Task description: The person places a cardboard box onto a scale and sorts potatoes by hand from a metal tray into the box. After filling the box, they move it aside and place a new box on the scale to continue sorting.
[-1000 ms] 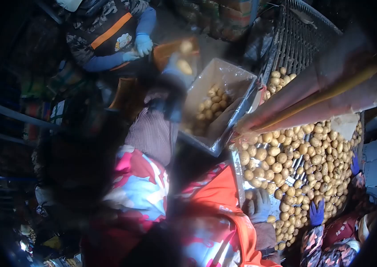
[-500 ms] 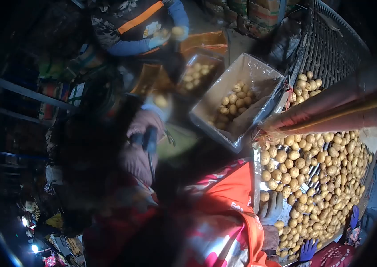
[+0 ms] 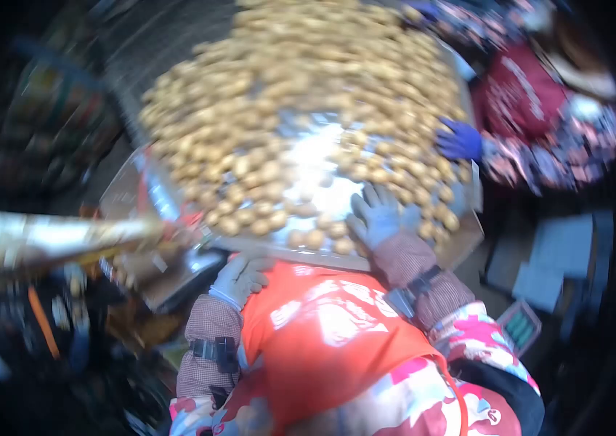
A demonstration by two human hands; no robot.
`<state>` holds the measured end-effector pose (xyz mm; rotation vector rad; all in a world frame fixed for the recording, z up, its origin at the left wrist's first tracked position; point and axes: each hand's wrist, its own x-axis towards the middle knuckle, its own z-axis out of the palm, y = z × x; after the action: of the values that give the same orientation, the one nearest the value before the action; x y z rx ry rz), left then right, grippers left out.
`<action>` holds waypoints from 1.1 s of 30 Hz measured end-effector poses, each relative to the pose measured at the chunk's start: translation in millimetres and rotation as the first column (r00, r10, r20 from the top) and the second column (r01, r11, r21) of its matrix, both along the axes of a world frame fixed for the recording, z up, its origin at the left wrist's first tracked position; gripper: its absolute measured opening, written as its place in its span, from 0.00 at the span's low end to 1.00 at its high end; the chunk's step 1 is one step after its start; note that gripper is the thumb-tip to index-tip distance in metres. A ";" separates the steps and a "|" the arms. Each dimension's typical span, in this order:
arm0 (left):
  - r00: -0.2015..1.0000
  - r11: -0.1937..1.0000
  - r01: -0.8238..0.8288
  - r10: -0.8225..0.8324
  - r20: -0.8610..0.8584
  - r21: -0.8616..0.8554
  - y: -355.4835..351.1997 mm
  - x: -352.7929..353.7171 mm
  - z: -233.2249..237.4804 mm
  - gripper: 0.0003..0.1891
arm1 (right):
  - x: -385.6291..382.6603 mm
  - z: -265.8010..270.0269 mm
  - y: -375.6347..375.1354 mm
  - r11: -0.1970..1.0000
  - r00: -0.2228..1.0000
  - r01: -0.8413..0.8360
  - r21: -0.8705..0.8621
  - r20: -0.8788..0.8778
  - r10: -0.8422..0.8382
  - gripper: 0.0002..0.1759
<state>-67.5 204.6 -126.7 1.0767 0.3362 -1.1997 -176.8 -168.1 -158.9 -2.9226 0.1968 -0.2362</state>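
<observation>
Potatoes (image 3: 221, 138) cover much of the sorting table (image 3: 246, 245), blurred by motion towards the far side. My left hand (image 3: 244, 277), in a grey glove, lies by the near table edge in front of my orange apron (image 3: 322, 320). Its fingers are extended and nothing shows in it. On the table's right part rests my right hand (image 3: 377, 218), also gloved in grey, fingers spread among the potatoes. It grips none that I can see. Just left of it, several potatoes (image 3: 315, 238) line the near edge beside a bright, bare patch of surface.
At the right, a co-worker's purple-gloved hand (image 3: 460, 139) reaches over the potatoes. A thick pale pole (image 3: 54, 238) juts in from the left, near a cardboard box (image 3: 166, 280) at the table's left corner. A green-screened device (image 3: 519, 327) stands at lower right.
My view has swung from the boxes to face the table. My left hand, stretched out with a potato before, is back by my apron without it. My right hand stays at the table.
</observation>
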 end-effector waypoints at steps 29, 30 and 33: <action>0.998 0.943 0.033 -0.050 0.041 0.330 -123.1 33.9 -15.0 0.29 | 18.5 25.0 -134.2 0.815 0.891 0.453 0.361 -0.146 -0.430 0.21; 0.997 0.942 0.049 -0.066 0.041 0.332 -124.2 35.4 -13.2 0.29 | 51.3 25.5 -150.6 0.786 0.882 0.444 0.430 -0.058 -0.467 0.26; 0.998 0.934 0.060 -0.068 0.008 0.353 -126.7 36.3 -2.1 0.29 | 146.1 13.4 -182.7 0.914 0.901 0.401 0.057 0.154 -0.405 0.34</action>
<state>-31.2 78.0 -128.8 1.4185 0.5178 -1.2123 -30.7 -350.8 -145.6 -2.7882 0.7758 -0.5293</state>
